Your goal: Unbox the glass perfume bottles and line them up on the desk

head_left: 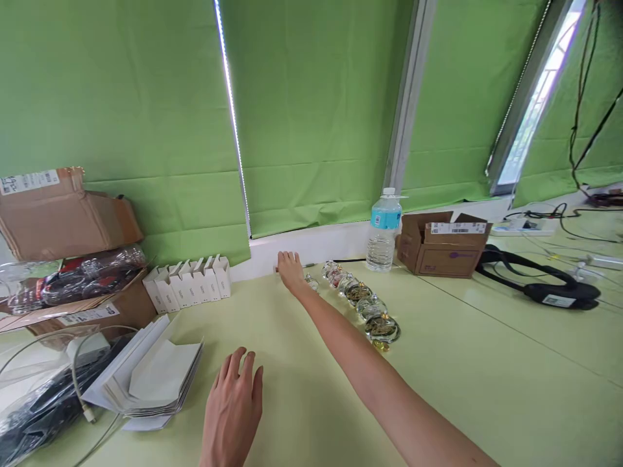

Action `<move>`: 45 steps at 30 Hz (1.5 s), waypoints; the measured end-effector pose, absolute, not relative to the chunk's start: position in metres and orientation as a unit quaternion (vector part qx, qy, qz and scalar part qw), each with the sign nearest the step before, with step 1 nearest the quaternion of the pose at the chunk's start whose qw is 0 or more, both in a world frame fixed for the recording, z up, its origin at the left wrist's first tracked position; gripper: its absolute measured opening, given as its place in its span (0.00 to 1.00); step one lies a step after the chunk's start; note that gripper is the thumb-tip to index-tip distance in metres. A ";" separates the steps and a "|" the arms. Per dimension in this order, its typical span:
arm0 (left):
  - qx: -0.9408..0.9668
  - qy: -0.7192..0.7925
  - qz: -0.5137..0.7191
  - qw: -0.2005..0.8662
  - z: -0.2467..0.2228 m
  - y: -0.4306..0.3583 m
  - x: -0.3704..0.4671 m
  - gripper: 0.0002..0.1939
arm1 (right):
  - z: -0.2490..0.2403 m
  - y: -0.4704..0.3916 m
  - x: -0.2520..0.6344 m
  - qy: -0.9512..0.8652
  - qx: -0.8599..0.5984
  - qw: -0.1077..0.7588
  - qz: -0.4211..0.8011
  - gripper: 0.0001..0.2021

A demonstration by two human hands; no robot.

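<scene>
Fingers of the right hand [291, 271] curl down near the far edge; whether they grasp anything cannot be told. The left hand [232, 408] is released, fingers loosely parted. Round clear ornaments [382, 327] lie beside the right arm [360, 357], lined up probably for easy reach. Green blinds [311, 97] back the pale-green table [292, 402].

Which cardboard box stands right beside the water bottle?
The purple-printed box, just right of the water bottle. The upper box and lower box are both at the far left.
</scene>
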State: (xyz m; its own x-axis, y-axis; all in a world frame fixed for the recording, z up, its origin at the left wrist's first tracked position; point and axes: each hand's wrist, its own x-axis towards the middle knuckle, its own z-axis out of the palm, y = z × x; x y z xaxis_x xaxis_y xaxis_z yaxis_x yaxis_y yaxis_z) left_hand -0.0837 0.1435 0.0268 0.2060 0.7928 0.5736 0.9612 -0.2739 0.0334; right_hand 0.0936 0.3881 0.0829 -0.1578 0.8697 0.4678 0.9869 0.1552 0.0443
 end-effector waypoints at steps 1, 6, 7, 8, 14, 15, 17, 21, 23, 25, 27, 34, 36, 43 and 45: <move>-0.758 -0.579 -0.247 0.169 0.027 0.144 -0.084 0.13 | 0.084 0.385 0.094 -0.745 -0.621 0.169 -0.176 0.18; -0.758 -0.578 -0.250 0.170 0.027 0.143 -0.084 0.12 | 0.088 0.363 0.091 -0.782 -0.586 0.148 -0.154 0.16; -0.757 -0.578 -0.254 0.170 0.027 0.142 -0.083 0.12 | 0.089 0.356 0.089 -0.790 -0.577 0.144 -0.145 0.15; -0.756 -0.579 -0.257 0.167 0.027 0.142 -0.083 0.12 | 0.090 0.348 0.088 -0.799 -0.568 0.141 -0.137 0.14; -0.754 -0.589 -0.276 0.093 0.030 0.136 -0.080 0.15 | 0.101 0.284 0.097 -0.838 -0.518 0.148 -0.087 0.14; -0.750 -0.592 -0.285 0.072 0.030 0.135 -0.078 0.16 | 0.104 0.272 0.101 -0.843 -0.511 0.151 -0.079 0.14; -0.734 -0.603 -0.312 0.014 0.030 0.132 -0.075 0.18 | 0.109 0.247 0.107 -0.853 -0.494 0.155 -0.066 0.15; -0.696 -0.599 -0.368 -0.145 0.025 0.126 -0.059 0.30 | 0.114 0.197 0.112 -0.853 -0.488 0.185 -0.023 0.18; -0.690 -0.570 -0.392 -0.214 0.022 0.122 -0.048 0.38 | 0.115 0.176 0.111 -0.850 -0.483 0.208 0.019 0.16; -0.684 -0.538 -0.409 -0.276 0.021 0.119 -0.039 0.43 | 0.116 0.161 0.109 -0.852 -0.470 0.223 0.062 0.16; -0.669 -0.511 -0.420 -0.339 0.023 0.116 -0.032 0.43 | 0.117 0.152 0.110 -0.858 -0.448 0.230 0.103 0.19; -0.604 -0.449 -0.488 -0.442 0.040 0.121 -0.032 0.24 | 0.134 0.161 0.143 -0.870 -0.406 0.254 0.119 0.15; -0.606 -0.393 -0.495 -0.483 0.044 0.123 -0.036 0.22 | 0.138 0.167 0.153 -0.882 -0.372 0.246 0.152 0.18; -0.608 -0.387 -0.518 -0.461 0.038 0.125 -0.043 0.21 | 0.143 0.167 0.165 -0.909 -0.331 0.155 0.199 0.16; -0.618 -0.442 -0.524 -0.386 0.034 0.123 -0.041 0.23 | 0.145 0.163 0.164 -0.909 -0.338 0.154 0.188 0.17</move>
